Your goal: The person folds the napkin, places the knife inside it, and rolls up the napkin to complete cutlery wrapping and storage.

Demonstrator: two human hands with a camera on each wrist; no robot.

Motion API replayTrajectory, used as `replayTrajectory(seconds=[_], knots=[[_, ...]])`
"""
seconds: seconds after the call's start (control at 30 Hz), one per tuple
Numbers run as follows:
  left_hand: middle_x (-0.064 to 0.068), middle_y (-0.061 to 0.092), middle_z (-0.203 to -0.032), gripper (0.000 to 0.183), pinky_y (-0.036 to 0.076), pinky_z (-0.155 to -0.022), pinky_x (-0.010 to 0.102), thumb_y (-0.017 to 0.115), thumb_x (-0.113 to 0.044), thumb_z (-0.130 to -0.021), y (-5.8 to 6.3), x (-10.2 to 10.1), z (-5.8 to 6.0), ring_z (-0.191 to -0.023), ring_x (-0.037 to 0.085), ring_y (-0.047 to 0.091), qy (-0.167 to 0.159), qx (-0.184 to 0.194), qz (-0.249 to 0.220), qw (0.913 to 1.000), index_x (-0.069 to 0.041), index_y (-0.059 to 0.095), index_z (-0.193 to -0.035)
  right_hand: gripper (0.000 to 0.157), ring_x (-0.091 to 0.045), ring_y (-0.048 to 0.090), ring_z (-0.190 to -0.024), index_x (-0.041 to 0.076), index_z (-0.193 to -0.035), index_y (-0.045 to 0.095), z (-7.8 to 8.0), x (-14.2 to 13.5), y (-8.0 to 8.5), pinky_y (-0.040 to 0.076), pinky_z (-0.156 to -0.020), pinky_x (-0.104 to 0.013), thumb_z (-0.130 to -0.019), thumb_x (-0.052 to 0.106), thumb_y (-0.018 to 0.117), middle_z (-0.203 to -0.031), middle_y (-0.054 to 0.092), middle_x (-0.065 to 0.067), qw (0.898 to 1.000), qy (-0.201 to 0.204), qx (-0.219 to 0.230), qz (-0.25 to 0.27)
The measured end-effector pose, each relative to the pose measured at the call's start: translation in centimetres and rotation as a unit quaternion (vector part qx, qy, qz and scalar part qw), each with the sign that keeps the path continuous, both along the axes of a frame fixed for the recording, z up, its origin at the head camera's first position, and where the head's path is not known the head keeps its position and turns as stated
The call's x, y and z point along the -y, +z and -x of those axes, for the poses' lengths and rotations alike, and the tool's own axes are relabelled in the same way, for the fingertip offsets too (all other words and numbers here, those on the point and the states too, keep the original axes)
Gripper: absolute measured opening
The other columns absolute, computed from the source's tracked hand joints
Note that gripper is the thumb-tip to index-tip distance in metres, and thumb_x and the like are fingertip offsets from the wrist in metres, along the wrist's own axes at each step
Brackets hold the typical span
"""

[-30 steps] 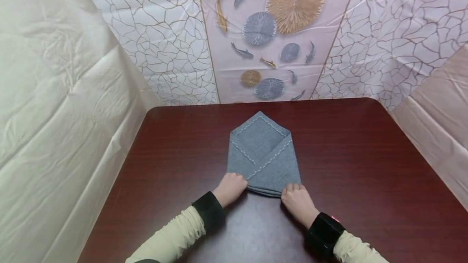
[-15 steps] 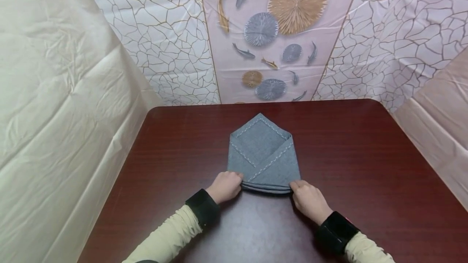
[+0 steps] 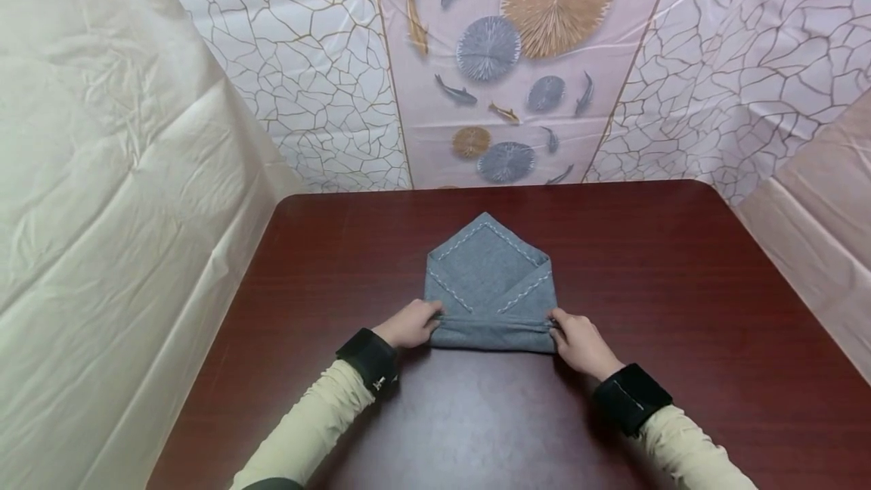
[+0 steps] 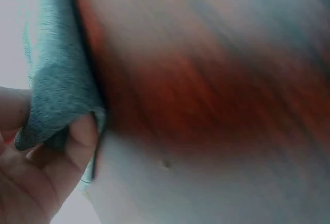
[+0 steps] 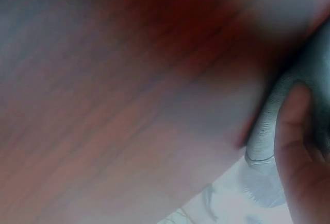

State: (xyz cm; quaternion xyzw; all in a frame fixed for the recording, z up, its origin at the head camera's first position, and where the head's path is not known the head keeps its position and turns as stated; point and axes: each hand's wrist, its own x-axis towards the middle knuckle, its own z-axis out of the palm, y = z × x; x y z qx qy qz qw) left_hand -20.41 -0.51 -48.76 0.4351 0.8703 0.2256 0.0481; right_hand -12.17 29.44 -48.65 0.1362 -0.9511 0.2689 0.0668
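A grey cloth (image 3: 486, 278) with white dashed stitching lies on the table, folded to a point at its far end. Its near edge is turned up into a flat band. My left hand (image 3: 411, 324) pinches the left end of that band, and my right hand (image 3: 584, 342) pinches the right end. In the left wrist view, the thumb and fingers of the left hand (image 4: 41, 177) hold a fold of the cloth (image 4: 62, 54). At the right edge of the right wrist view, the right hand (image 5: 304, 167) has a finger against the cloth (image 5: 263, 126); its other fingers are partly hidden.
The dark red wooden table (image 3: 340, 248) has rounded far corners. Behind it hangs a patterned curtain (image 3: 490, 112) with fish and round motifs. Pale cloth sheets (image 3: 136, 210) hang along the left and right sides.
Both hands have moved apart and then away from the body, turning the cloth's near edge up and over onto itself. A folded band now covers the lower stitching.
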Motion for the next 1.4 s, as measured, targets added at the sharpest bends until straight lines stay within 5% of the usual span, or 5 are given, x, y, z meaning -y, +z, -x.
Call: replayTrajectory(seconds=[0.47, 0.73, 0.93, 1.1, 1.4], knots=[[0.003, 0.057, -0.067, 0.018, 0.047, -0.052, 0.036, 0.062, -0.024, -0.086, -0.2, -1.1, 0.0, -0.064, 0.022, 0.060, 0.154, -0.093, 0.152, 0.9719, -0.012, 0.056, -0.074, 0.021, -0.034, 0.053, -0.048, 0.001, -0.077, 0.048, 0.6, 0.7, -0.7, 0.040, -0.040, -0.043, -0.078, 0.008, 0.068, -0.057, 0.053, -0.014, 0.988, -0.096, -0.032, -0.114], [0.000, 0.056, -0.075, 0.008, 0.041, -0.056, 0.029, 0.062, -0.007, -0.075, 0.8, -1.5, -2.4, -0.073, 0.018, 0.054, 0.056, -0.304, 0.115, 0.9439, -0.013, 0.061, -0.071, 0.016, -0.032, 0.048, -0.060, 0.000, -0.073, 0.051, 0.9, 1.7, -1.3, 0.037, -0.037, -0.036, -0.068, -0.003, 0.066, -0.072, 0.048, -0.015, 0.957, -0.057, -0.187, -0.214], [0.002, 0.063, -0.105, 0.020, 0.046, -0.078, 0.034, 0.059, -0.021, -0.085, 1.1, -1.1, -4.1, -0.098, 0.018, 0.057, 0.012, -0.261, 0.167, 0.9505, -0.010, 0.067, -0.100, 0.015, -0.028, 0.048, -0.059, 0.001, -0.067, 0.054, 0.8, 1.8, -1.4, 0.039, -0.042, -0.033, -0.063, -0.009, 0.064, -0.064, 0.046, -0.011, 0.950, -0.008, -0.208, -0.232], [0.007, 0.046, -0.135, 0.050, 0.029, -0.101, 0.044, 0.055, -0.035, -0.090, 0.9, -0.7, -4.6, -0.125, 0.021, 0.040, 0.018, -0.177, 0.245, 0.9532, -0.006, 0.049, -0.131, 0.015, -0.027, 0.051, -0.061, 0.003, -0.063, 0.053, 0.5, 1.3, -1.3, 0.045, -0.050, -0.036, -0.063, -0.010, 0.061, -0.063, 0.049, -0.010, 0.952, 0.031, -0.210, -0.221], [0.007, 0.035, -0.143, 0.061, 0.019, -0.103, 0.053, 0.056, -0.039, -0.088, 1.2, -0.4, -5.3, -0.132, 0.021, 0.029, 0.035, -0.154, 0.294, 0.9427, -0.008, 0.038, -0.138, 0.005, -0.027, 0.046, -0.066, -0.003, -0.072, 0.058, -1.3, 1.2, -1.1, 0.036, -0.048, -0.034, -0.067, -0.001, 0.057, -0.074, 0.047, -0.011, 0.932, 0.072, -0.227, -0.274]])
